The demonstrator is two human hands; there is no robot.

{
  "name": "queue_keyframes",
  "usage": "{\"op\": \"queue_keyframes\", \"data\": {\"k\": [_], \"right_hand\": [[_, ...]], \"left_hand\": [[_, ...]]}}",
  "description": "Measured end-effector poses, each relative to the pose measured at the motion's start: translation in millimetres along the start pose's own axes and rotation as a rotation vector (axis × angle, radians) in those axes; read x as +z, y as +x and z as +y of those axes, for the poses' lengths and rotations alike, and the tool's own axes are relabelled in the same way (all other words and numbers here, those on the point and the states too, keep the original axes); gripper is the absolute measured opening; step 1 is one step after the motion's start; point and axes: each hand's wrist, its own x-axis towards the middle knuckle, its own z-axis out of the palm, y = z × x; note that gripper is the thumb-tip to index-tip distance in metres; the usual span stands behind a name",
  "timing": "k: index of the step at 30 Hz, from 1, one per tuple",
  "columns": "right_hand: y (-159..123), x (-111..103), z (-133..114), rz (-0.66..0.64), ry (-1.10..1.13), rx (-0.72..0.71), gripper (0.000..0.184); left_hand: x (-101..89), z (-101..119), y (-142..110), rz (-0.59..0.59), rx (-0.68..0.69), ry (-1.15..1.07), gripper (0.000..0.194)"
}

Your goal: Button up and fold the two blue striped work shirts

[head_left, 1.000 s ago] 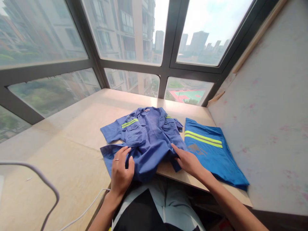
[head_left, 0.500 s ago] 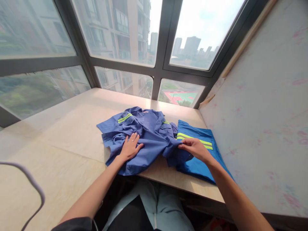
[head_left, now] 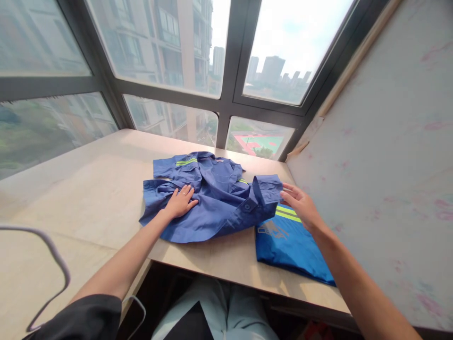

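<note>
A blue-purple work shirt [head_left: 215, 219] with yellow-green reflective stripes lies spread and rumpled on the wooden tabletop, its collar toward the window. Fingers spread, my left hand [head_left: 181, 200] rests flat on the left part of the cloth. At the right, my right hand [head_left: 296, 200] holds the edge of a raised part of the shirt that looks like a buttoned cuff. The fingertips are partly hidden at that edge. Just below my right hand, a folded bright-blue garment [head_left: 283, 250] with yellow-green stripes and a grey print lies on the table.
Large framed windows [head_left: 226, 106] stand behind the wooden table [head_left: 88, 189]. A flower-patterned wall [head_left: 382, 179] borders the right side. A pale cable [head_left: 60, 264] loops over the table at the lower left.
My right hand has moved up and to the right, lifting the shirt's right part and opening it out. The folded garment's print is now uncovered. My left hand stays flat on the shirt.
</note>
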Motion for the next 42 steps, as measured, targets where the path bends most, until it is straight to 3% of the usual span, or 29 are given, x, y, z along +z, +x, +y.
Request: {"op": "queue_keyframes", "data": {"k": [4,6,8,12,16,19,22,24,26,28,30,32,34,37,42], "right_hand": [[-8.2,14.3,12.8,-0.287,-0.222,0.055,0.053],[-12.6,21.3,19.9,-0.317,-0.307,0.055,0.057],[-18.7,28.5,24.9,-0.314,-0.357,0.005,0.061],[-39.0,45.2,25.7,-0.391,-0.495,-0.235,0.070],[-56.1,64.2,25.7,-0.501,-0.702,-0.427,0.076],[-54.5,71.5,27.8,-0.432,-0.713,-0.395,0.060],[-43.1,63.1,22.6,-0.310,-0.421,-0.246,0.043],[-35.0,48.3,14.5,-0.181,-0.102,-0.121,0.041],[-30.2,29.4,6.7,-0.022,0.159,-0.024,0.039],[-30.8,10.7,3.8,0.080,0.236,0.030,0.036],[-37.5,-4.4,7.7,0.030,0.139,0.086,0.036],[-48.7,-14.6,16.9,-0.146,-0.025,0.161,0.035],[-61.6,-20.8,27.4,-0.299,-0.148,0.215,0.035],[-78.3,-26.1,37.9,-0.349,-0.265,0.203,0.035],[-90.4,-24.5,42.9,-0.281,-0.213,0.161,0.038]], "left_hand": [[-14.0,31.3,-16.7,0.025,-0.091,-0.083,0.062],[-19.4,55.1,-36.9,0.063,-0.006,-0.207,0.063],[-20.6,79.7,-61.3,0.013,0.161,-0.314,0.067],[-7.7,116.0,-104.2,-0.112,0.258,-0.308,0.074],[7.9,128.3,-125.2,0.018,0.279,-0.253,0.023],[3.1,128.0,-135.2,0.201,0.247,-0.287,0.017],[-12.6,129.2,-150.1,0.382,0.139,-0.254,0.022],[-22.0,133.6,-162.7,0.373,0.142,-0.184,0.024],[-27.5,139.8,-174.8,0.190,0.197,-0.109,0.023],[-30.4,145.5,-183.5,-0.077,0.215,-0.058,0.012],[-33.4,149.2,-187.0,-0.268,0.157,-0.035,0.011],[-37.9,151.6,-185.1,-0.324,0.097,-0.053,0.022],[-42.4,154.9,-179.1,-0.282,0.075,-0.117,0.033],[-40.5,166.0,-167.0,-0.159,0.131,-0.264,0.038],[3.2,202.9,-147.7,-0.040,0.260,-0.535,0.088]]}}
